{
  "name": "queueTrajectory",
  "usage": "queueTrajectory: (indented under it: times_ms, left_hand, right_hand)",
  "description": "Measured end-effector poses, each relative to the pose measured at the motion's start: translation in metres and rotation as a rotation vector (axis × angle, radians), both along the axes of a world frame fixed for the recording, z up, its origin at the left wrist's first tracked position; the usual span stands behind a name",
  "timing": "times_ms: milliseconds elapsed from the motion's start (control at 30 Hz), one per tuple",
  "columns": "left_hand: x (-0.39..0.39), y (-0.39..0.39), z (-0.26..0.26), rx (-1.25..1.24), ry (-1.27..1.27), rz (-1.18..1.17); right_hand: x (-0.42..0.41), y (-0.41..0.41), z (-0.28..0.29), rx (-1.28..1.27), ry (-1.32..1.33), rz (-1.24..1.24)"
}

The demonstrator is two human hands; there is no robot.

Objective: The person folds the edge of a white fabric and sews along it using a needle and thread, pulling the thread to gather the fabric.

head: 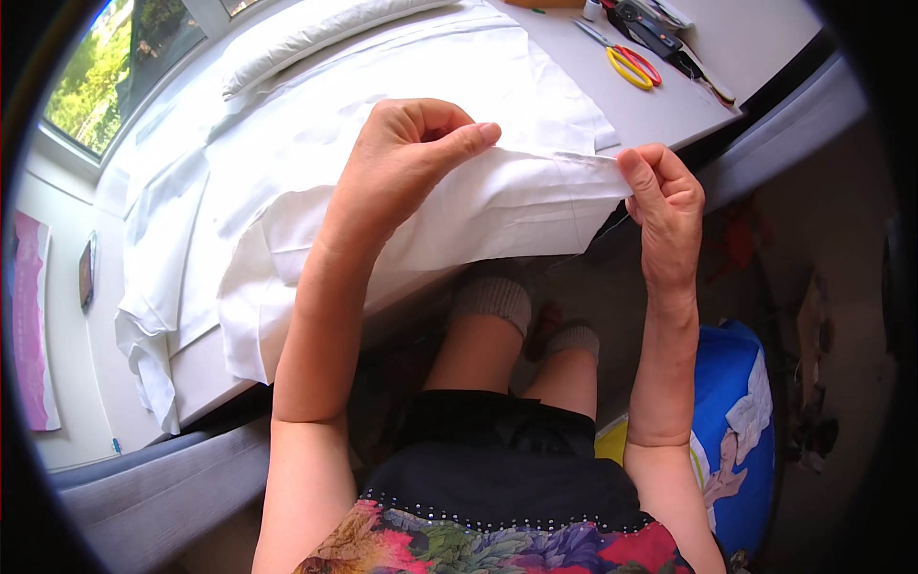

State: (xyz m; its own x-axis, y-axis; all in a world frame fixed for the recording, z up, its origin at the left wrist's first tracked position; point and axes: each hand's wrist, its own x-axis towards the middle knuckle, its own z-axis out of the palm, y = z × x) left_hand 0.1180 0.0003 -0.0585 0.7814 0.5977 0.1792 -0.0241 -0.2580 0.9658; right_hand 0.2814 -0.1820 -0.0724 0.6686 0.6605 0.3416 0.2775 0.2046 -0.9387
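My left hand (pixel 423 143) pinches the upper edge of a white cloth (pixel 502 208) between thumb and fingers. Further right, my right hand (pixel 663 183) grips the same edge near the cloth's corner. Between the two hands the edge runs nearly straight, with a narrow fold or seam showing towards the right. The held part hangs down over the front of the table. A thin loose thread (pixel 609 228) trails below my right hand. More white fabric (pixel 430 79) spreads behind the hands, and a long white cushion-like roll (pixel 315 46) lies on its far side.
Scissors (pixel 631 68) with yellow and red handles lie on the white table (pixel 688 118) at the back right. Beside them are a dark device (pixel 642 25) and a small white spool (pixel 592 9). A blue bag (pixel 728 373) with cloth scraps stands below right. A window (pixel 93 79) is far left.
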Motion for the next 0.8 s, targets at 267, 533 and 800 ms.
queueTrajectory:
  times_ms: [267, 533, 800]
  left_hand:
    - [-0.017, 0.006, 0.015, 0.11, 0.061, -0.136]
    - [-0.021, 0.005, 0.022, 0.247, 0.089, -0.075]
    - [-0.021, 0.003, 0.024, 0.356, 0.026, -0.062]
  right_hand:
    - [0.002, 0.001, 0.002, -0.034, 0.048, -0.001]
    - [0.005, 0.001, 0.011, -0.079, 0.102, 0.044]
    - [0.008, 0.003, 0.015, -0.093, 0.094, 0.037]
